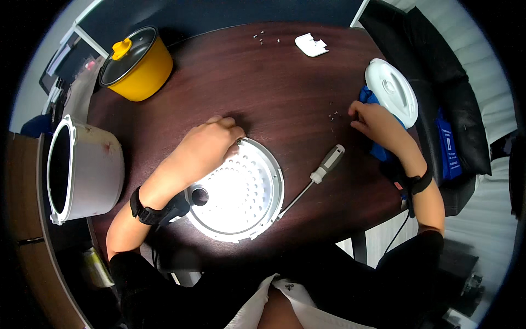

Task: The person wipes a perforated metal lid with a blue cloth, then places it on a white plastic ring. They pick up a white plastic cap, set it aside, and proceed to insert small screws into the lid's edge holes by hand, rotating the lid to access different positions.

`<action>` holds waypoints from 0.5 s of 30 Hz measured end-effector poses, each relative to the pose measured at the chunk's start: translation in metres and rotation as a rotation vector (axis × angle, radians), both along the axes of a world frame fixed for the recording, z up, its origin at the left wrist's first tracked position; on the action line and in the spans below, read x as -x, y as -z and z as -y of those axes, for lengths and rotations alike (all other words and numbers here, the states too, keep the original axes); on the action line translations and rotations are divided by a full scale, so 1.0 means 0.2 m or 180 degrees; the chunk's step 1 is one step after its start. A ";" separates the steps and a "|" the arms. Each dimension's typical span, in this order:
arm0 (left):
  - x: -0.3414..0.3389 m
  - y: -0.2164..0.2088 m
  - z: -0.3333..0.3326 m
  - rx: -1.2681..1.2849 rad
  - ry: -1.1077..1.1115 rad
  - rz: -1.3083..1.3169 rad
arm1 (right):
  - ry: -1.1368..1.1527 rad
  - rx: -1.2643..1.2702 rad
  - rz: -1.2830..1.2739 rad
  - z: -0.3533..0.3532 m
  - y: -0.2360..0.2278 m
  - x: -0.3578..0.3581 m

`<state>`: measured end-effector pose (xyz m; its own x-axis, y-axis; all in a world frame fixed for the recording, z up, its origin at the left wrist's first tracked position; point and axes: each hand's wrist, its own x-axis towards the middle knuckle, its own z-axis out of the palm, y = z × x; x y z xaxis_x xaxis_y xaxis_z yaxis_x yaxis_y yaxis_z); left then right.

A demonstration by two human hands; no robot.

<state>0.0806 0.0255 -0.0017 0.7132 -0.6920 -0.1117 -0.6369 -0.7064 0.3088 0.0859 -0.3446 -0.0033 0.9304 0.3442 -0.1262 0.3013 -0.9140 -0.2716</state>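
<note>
"Where's the disc (235, 192)?"

"On the desk (296, 104), dimpled face up. The left hand (211, 145) is over its far-left rim, fingers bent down; I can't tell whether they pinch the edge or only rest there."

"And the right hand (375, 123)?"

"Well to the right of the disc and beyond it, near some loose screws (331, 115). Its fingers are loosely curled, partly open; I can't tell if anything small is in them."

"How would you work it?"

"Steady the disc by its rim, off the dimpled face, and handle the screws one at a time between thumb and fingertip. They're tiny and could roll, so I'd group them away from the disc."

"What about the screwdriver (327, 164)?"

"It lies right of the disc, tip close by the rim. I'd lift it clear before turning the disc, since it might scratch."
</note>
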 end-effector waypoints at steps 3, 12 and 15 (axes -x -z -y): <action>-0.04 -0.01 -0.01 0.0010 0.0090 -0.0089 | -0.0242 -0.0164 0.0245 0.01 0.08 -0.06; -0.06 -0.03 -0.13 0.0231 -0.0044 -0.0010 | -0.0511 0.0115 0.0257 -0.06 0.08 -0.12; -0.06 -0.07 -0.15 0.0365 -0.0175 -0.0030 | -0.0555 0.0155 0.0190 -0.07 0.11 -0.15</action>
